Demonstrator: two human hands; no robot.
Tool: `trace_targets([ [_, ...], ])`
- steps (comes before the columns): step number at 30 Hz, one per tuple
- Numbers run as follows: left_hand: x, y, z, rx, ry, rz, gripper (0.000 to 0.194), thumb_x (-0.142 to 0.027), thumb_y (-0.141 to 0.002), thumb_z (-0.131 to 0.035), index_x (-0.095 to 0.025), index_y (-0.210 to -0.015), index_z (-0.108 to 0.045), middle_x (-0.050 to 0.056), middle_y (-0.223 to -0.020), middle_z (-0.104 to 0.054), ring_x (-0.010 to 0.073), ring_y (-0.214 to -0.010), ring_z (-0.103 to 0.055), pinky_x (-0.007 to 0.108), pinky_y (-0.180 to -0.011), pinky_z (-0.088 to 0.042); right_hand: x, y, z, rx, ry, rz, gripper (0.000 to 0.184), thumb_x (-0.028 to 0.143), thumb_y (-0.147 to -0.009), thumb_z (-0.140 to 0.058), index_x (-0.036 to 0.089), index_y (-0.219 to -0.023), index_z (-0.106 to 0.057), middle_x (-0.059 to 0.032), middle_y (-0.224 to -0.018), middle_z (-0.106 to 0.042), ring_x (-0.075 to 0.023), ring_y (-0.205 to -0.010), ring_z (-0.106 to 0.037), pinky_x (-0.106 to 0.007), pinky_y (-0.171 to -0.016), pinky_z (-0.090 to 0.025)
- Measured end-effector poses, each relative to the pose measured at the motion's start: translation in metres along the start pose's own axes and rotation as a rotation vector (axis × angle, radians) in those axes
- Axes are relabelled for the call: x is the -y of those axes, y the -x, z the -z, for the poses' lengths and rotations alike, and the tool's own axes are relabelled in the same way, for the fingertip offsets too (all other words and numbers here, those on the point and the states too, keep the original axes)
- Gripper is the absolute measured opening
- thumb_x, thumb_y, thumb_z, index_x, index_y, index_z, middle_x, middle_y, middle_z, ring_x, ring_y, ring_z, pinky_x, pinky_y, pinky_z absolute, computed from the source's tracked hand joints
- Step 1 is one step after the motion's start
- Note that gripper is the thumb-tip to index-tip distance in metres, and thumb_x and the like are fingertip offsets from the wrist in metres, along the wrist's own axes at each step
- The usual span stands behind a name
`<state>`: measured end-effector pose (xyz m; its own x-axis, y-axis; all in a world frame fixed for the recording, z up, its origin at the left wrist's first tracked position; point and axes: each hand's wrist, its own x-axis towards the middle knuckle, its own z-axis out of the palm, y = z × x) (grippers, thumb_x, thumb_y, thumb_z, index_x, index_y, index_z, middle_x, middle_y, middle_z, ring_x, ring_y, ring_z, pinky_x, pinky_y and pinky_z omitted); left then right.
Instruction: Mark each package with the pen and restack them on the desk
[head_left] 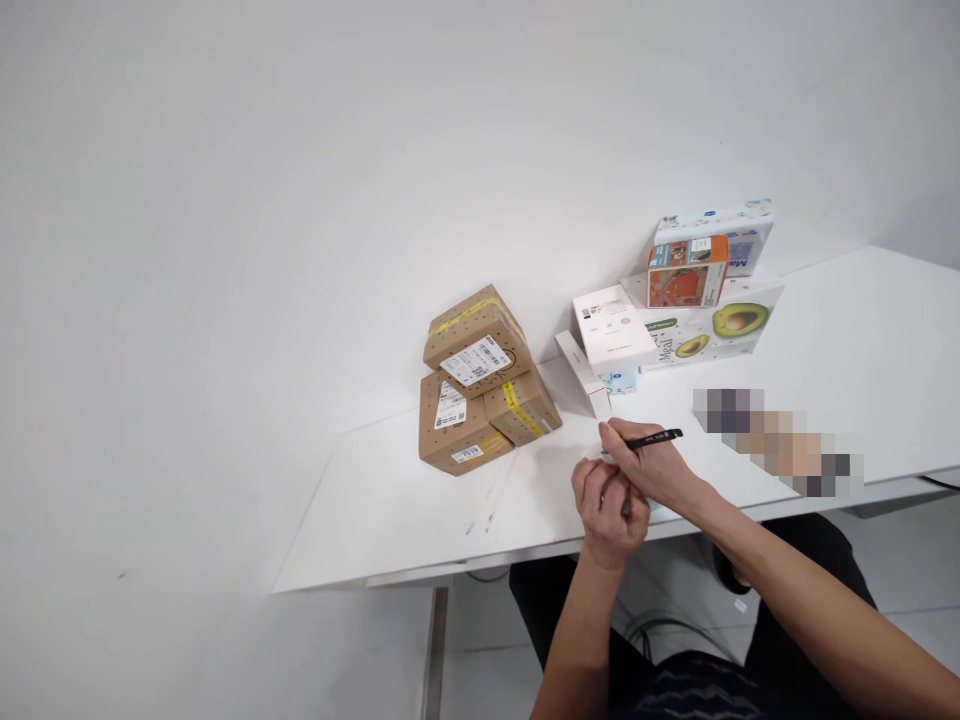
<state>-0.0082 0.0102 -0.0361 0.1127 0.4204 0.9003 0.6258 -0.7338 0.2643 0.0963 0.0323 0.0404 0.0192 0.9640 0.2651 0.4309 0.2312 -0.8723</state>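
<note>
A black pen (651, 439) is in my right hand (656, 465), its fingers closed round it and its rear end pointing right. Close against it, my left hand (613, 510) is curled shut above the front part of the table (390, 500). A small dark tip (626, 508) shows at the left fingers; what it belongs to I cannot make out. The pen's writing end is mostly hidden by my hands. A bit of pale blue shows beneath the right wrist.
Brown cardboard boxes (457, 440) with labels and yellow tape are stacked left of my hands. Behind them stand white boxes (615, 325), an avocado-printed box (739, 320), an orange box (686, 285) and a pale blue box (750, 240). A pixelated patch (780, 440) covers something at right.
</note>
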Motion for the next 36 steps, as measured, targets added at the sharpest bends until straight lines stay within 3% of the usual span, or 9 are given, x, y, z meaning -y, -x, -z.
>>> trace_targets([
  [5, -0.002, -0.003, 0.003, 0.019, -0.001, 0.021, 0.015, -0.013, -0.081, -0.052, -0.017, -0.092, -0.061, 0.008, -0.088, -0.062, 0.0212, -0.092, -0.061, 0.045, -0.087, -0.052, -0.006, 0.005, 0.012, -0.276, -0.264, -0.079, 0.038, 0.039, -0.09, -0.042, 0.021, -0.058, -0.05, 0.0025, -0.055, -0.048, -0.012, -0.052, -0.045, -0.025, -0.052, -0.036],
  [9, -0.002, -0.002, 0.003, 0.014, 0.021, 0.016, 0.015, -0.013, -0.081, -0.052, -0.016, -0.094, -0.061, 0.009, -0.089, -0.061, 0.0216, -0.092, -0.059, 0.046, -0.087, -0.052, -0.03, 0.006, 0.04, -0.467, -0.331, -0.137, 0.043, 0.044, -0.091, -0.037, 0.022, -0.054, -0.041, -0.0004, -0.064, -0.053, -0.0112, -0.049, -0.043, -0.025, -0.046, -0.032],
  [11, -0.002, -0.001, 0.003, 0.011, 0.027, 0.015, 0.015, -0.013, -0.082, -0.052, -0.016, -0.094, -0.06, 0.009, -0.089, -0.06, 0.0214, -0.092, -0.059, 0.046, -0.087, -0.052, -0.05, 0.005, 0.053, -0.415, -0.101, -0.263, 0.043, 0.047, -0.091, -0.039, 0.023, -0.055, -0.041, 0.0, -0.056, -0.052, -0.0138, -0.05, -0.047, -0.026, -0.049, -0.034],
  [13, -0.002, -0.001, 0.003, 0.011, 0.035, 0.014, 0.015, -0.011, -0.081, -0.053, -0.016, -0.093, -0.06, 0.009, -0.09, -0.06, 0.0213, -0.092, -0.058, 0.046, -0.087, -0.052, -0.073, 0.005, 0.059, -0.223, 0.249, -0.383, 0.039, 0.05, -0.088, -0.045, 0.023, -0.06, -0.046, -0.0007, -0.052, -0.053, -0.0181, -0.054, -0.054, -0.028, -0.053, -0.036],
  [16, -0.002, -0.002, 0.003, 0.022, 0.04, 0.016, 0.016, -0.009, -0.081, -0.053, -0.016, -0.094, -0.06, 0.009, -0.091, -0.06, 0.0213, -0.093, -0.058, 0.047, -0.088, -0.052, -0.101, 0.008, 0.051, 0.089, 0.659, -0.468, 0.032, 0.048, -0.09, -0.045, 0.02, -0.08, -0.057, -0.0076, -0.066, -0.064, -0.0253, -0.066, -0.063, -0.031, -0.057, -0.037],
  [18, -0.002, -0.003, 0.003, 0.034, 0.032, 0.013, 0.016, -0.009, -0.081, -0.053, -0.016, -0.095, -0.059, 0.009, -0.091, -0.059, 0.0212, -0.093, -0.057, 0.048, -0.087, -0.052, -0.111, 0.012, 0.039, 0.163, 0.766, -0.487, 0.032, 0.044, -0.092, -0.041, 0.018, -0.092, -0.059, -0.0118, -0.078, -0.067, -0.0271, -0.074, -0.065, -0.031, -0.059, -0.038],
  [23, -0.002, -0.002, 0.004, 0.055, 0.016, 0.01, 0.016, -0.009, -0.084, -0.051, -0.017, -0.096, -0.058, 0.008, -0.093, -0.059, 0.0209, -0.093, -0.057, 0.048, -0.087, -0.052, -0.117, 0.024, 0.034, 0.108, 0.775, -0.467, 0.033, 0.039, -0.094, -0.04, 0.015, -0.109, -0.058, -0.015, -0.107, -0.062, -0.0243, -0.086, -0.063, -0.032, -0.069, -0.042],
  [29, -0.003, -0.001, 0.002, 0.032, 0.016, 0.019, 0.016, -0.009, -0.084, -0.052, -0.017, -0.095, -0.06, 0.008, -0.092, -0.059, 0.0211, -0.094, -0.058, 0.048, -0.087, -0.052, -0.146, 0.045, 0.082, -0.168, 1.01, -0.456, 0.06, 0.056, -0.081, -0.054, 0.018, -0.127, -0.052, -0.023, -0.136, -0.044, -0.0418, -0.122, -0.038, -0.052, -0.09, -0.036],
  [36, -0.009, -0.002, 0.003, -0.013, 0.001, 0.041, 0.013, -0.012, -0.085, -0.052, -0.017, -0.093, -0.062, 0.008, -0.09, -0.063, 0.0209, -0.095, -0.061, 0.045, -0.088, -0.051, -0.166, 0.053, 0.104, -0.15, 0.893, -0.382, 0.052, 0.052, -0.079, -0.055, 0.019, -0.118, -0.06, -0.0194, -0.122, -0.06, -0.0398, -0.107, -0.05, -0.053, -0.081, -0.04],
])
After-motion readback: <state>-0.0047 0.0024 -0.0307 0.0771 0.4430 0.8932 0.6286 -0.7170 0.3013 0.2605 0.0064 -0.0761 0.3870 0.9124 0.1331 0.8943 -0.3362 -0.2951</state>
